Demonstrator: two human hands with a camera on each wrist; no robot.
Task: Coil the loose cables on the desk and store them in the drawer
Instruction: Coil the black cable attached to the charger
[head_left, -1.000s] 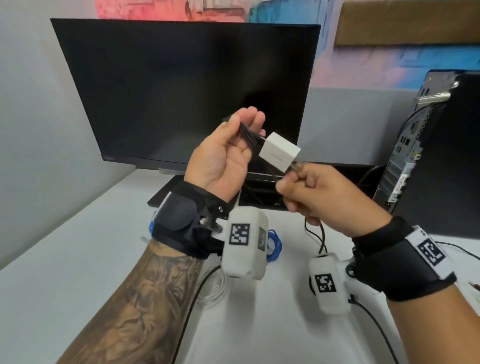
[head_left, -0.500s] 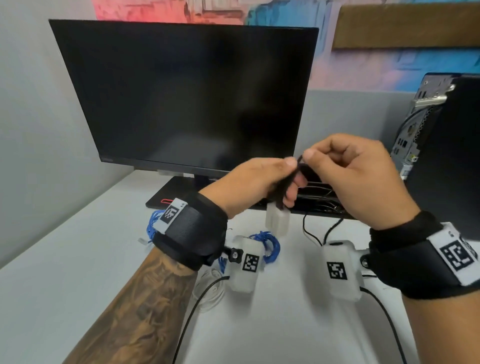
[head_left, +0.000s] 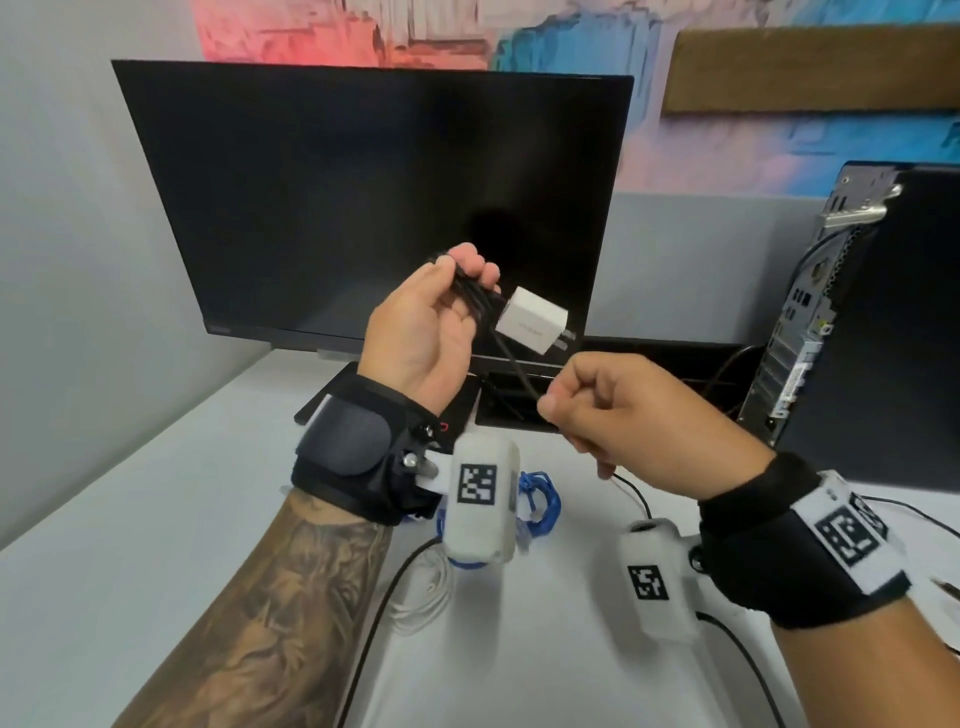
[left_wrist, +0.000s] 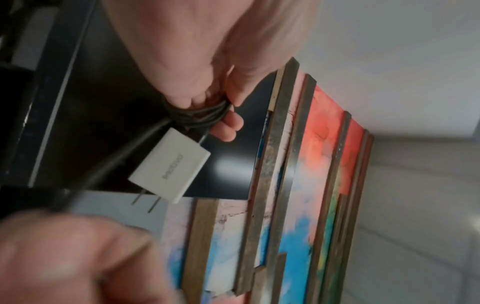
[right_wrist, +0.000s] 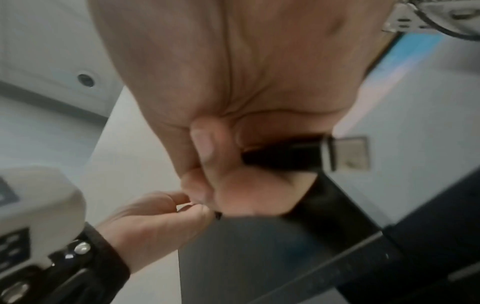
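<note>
My left hand (head_left: 447, 312) is raised in front of the monitor, palm towards me, and grips several loops of a thin black cable (head_left: 475, 301) wound round its fingers (left_wrist: 226, 125). A white charger plug (head_left: 531, 320) hangs off the coil at the fingertips, prongs pointing right. One strand of the cable runs down to my right hand (head_left: 571, 410), which pinches it between thumb and forefinger. In the right wrist view that hand (right_wrist: 221, 181) pinches the cable's black connector end (right_wrist: 285, 154). In the left wrist view the plug (left_wrist: 168, 168) hangs below the coil (left_wrist: 205, 113).
A blue cable bundle (head_left: 540, 499) and a coiled white cable (head_left: 426, 597) lie on the white desk (head_left: 130, 519) under my wrists. The black monitor (head_left: 363, 197) stands behind, a computer tower (head_left: 872, 322) at the right. Black leads (head_left: 753, 670) trail across the desk.
My left hand has turned palm up and risen with the coil, and the plug has swung up to its fingertips. My right hand has dropped lower, still pinching the cable.
</note>
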